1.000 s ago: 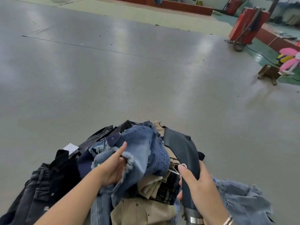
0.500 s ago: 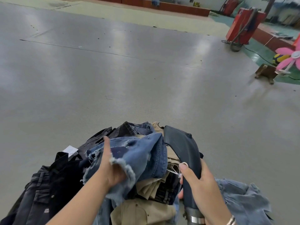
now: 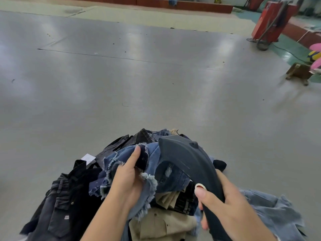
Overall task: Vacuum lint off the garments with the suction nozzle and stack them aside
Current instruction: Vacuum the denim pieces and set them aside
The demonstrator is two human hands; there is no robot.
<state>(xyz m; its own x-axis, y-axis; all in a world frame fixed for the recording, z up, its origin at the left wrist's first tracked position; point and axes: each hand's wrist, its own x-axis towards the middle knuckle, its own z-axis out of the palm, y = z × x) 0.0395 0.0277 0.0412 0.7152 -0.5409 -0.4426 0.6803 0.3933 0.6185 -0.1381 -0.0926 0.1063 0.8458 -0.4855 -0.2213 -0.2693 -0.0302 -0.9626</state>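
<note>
On the grey counter (image 3: 121, 84), near edge: heap of garments (image 3: 156, 197) (black, dark denim, khaki, pale blue). Left hand (image 3: 127, 181) clenched on a frayed blue denim piece (image 3: 151, 159), lifted slightly above the heap, thumb along its upper edge. Right hand (image 3: 224, 202) wrapped around the dark suction nozzle (image 3: 184, 157); nozzle mouth lies against the denim piece just right of the left hand. Pale blue jeans (image 3: 271, 211) lie apart at right of the heap. White tag (image 3: 88, 158) shows among the black garments.

Red machine (image 3: 271, 21) and what looks like a wooden stool (image 3: 297, 73) stand far right
</note>
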